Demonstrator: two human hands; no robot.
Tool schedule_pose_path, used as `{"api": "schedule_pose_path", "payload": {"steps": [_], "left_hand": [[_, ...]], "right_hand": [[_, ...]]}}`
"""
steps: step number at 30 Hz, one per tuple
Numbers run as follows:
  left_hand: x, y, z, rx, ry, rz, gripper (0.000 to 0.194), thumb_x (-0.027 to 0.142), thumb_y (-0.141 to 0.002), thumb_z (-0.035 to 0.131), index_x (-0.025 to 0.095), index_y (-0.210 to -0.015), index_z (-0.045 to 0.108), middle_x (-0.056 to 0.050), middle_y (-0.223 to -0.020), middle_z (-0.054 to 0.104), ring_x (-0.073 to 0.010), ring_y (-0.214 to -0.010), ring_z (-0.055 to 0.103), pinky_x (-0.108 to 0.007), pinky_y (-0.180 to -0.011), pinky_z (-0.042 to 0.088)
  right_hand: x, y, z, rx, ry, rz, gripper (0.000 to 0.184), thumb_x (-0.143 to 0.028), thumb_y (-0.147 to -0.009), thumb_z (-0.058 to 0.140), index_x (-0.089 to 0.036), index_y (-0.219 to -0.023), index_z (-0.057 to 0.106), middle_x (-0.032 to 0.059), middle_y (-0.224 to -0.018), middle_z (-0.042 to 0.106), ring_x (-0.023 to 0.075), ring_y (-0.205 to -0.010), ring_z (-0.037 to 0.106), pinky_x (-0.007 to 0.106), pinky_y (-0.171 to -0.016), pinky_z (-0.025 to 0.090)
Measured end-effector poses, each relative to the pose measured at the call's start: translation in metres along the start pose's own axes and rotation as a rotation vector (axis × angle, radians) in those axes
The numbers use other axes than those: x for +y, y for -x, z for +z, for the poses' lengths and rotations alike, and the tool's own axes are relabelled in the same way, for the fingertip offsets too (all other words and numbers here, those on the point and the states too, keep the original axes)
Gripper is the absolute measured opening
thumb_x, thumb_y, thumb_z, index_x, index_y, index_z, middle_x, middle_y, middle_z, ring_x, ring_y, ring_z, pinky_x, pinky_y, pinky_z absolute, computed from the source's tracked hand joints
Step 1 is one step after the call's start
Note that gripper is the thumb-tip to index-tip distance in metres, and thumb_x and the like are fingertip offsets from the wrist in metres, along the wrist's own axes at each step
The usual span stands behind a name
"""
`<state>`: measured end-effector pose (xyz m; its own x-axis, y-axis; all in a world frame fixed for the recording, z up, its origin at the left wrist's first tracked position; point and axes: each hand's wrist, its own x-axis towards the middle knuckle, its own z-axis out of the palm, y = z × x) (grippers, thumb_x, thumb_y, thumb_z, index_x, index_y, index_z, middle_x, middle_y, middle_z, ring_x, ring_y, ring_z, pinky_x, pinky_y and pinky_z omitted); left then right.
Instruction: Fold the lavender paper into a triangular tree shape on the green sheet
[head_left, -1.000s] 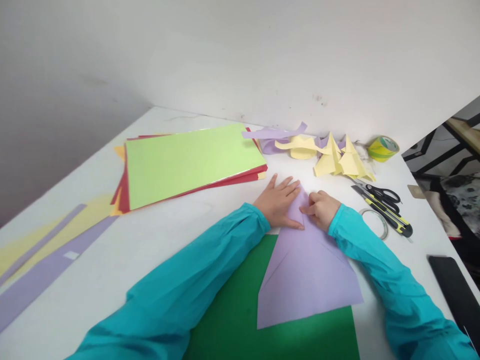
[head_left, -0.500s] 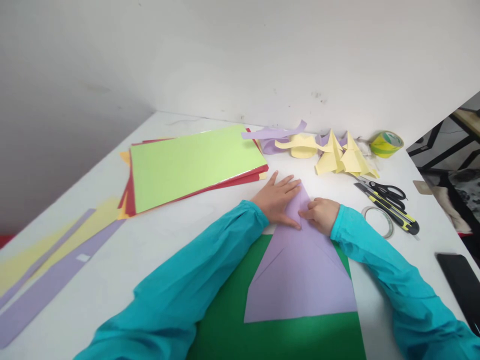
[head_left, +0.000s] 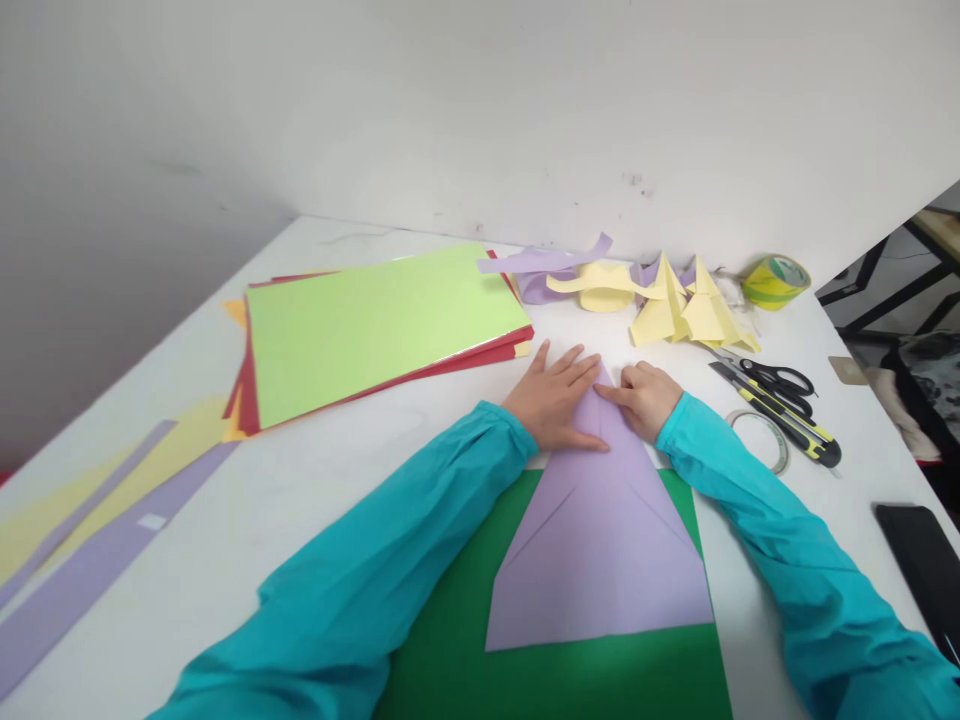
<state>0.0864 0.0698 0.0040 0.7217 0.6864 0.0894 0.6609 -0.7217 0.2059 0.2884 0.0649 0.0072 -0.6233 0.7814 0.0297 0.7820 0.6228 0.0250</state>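
While the left hand [head_left: 556, 402] is lying, fingers spread, on the far tip of the purple paper [head_left: 600, 570], which is overlapping the green sheet [head_left: 442, 630] near center, the right hand [head_left: 646, 402] is pressing that tip with its index, others curling in. Slanted creases [head_left: 543, 525] are showing both sides; tip-flattening is looking unfinished. Wide purple strip [head_left: 94, 580], left, is running off frame; left fingers are covering some paper; right thumb is hiding, can't really tell its pose; black slab [head_left: 915, 560], right, is getting cut off.
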Motion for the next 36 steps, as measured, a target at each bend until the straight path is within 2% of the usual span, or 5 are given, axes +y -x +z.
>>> {"api": "schedule_pose_path", "payload": {"steps": [16, 22, 25, 29, 36], "left_hand": [[0.001, 0.000, -0.002, 0.003, 0.014, -0.003, 0.104, 0.076, -0.067, 0.058, 0.009, -0.143, 0.036, -0.018, -0.148, 0.034, -0.0396, -0.139, 0.022, -0.062, -0.112, -0.002], [0.000, 0.000, -0.001, 0.016, -0.008, 0.002, 0.101, 0.076, -0.066, 0.059, 0.011, -0.140, 0.040, -0.018, -0.148, 0.034, -0.0407, -0.139, 0.022, -0.065, -0.111, 0.001], [0.001, 0.001, -0.001, 0.027, -0.022, 0.006, 0.101, 0.080, -0.065, 0.057, 0.012, -0.139, 0.043, -0.019, -0.147, 0.035, -0.0408, -0.139, 0.023, -0.065, -0.111, 0.000], [0.002, 0.001, -0.001, 0.035, -0.042, 0.001, 0.105, 0.082, -0.063, 0.055, 0.011, -0.139, 0.042, -0.022, -0.146, 0.036, -0.0406, -0.138, 0.023, -0.065, -0.111, 0.000], [0.004, 0.002, -0.002, 0.034, -0.039, -0.032, 0.105, 0.083, -0.062, 0.056, 0.012, -0.138, 0.044, -0.024, -0.145, 0.037, -0.0417, -0.138, 0.024, -0.065, -0.110, 0.003]], "right_hand": [[-0.012, 0.012, -0.029, -0.159, -0.104, -0.228, 0.025, -0.029, -0.092, 0.050, -0.031, -0.099, 0.074, 0.0043, -0.076, 0.061, 0.0154, -0.074, 0.050, 0.030, -0.064, 0.027], [-0.005, 0.011, -0.021, -0.131, -0.232, -0.298, 0.027, -0.020, -0.085, 0.054, -0.034, -0.097, 0.074, 0.0014, -0.072, 0.059, 0.0141, -0.071, 0.050, 0.028, -0.066, 0.033], [0.001, 0.002, -0.015, -0.034, -0.256, -0.132, 0.035, -0.012, -0.081, 0.051, -0.026, -0.104, 0.072, 0.0040, -0.076, 0.059, 0.0160, -0.076, 0.052, 0.028, -0.072, 0.038], [0.004, -0.017, -0.012, 0.040, -0.092, 0.164, 0.037, -0.018, -0.089, 0.044, -0.022, -0.119, 0.065, 0.0100, -0.087, 0.060, 0.0220, -0.084, 0.050, 0.033, -0.072, 0.036], [0.004, -0.034, -0.006, 0.054, -0.029, 0.182, 0.034, -0.022, -0.091, 0.045, -0.024, -0.119, 0.065, 0.0108, -0.088, 0.058, 0.0232, -0.085, 0.045, 0.034, -0.070, 0.030]]}}
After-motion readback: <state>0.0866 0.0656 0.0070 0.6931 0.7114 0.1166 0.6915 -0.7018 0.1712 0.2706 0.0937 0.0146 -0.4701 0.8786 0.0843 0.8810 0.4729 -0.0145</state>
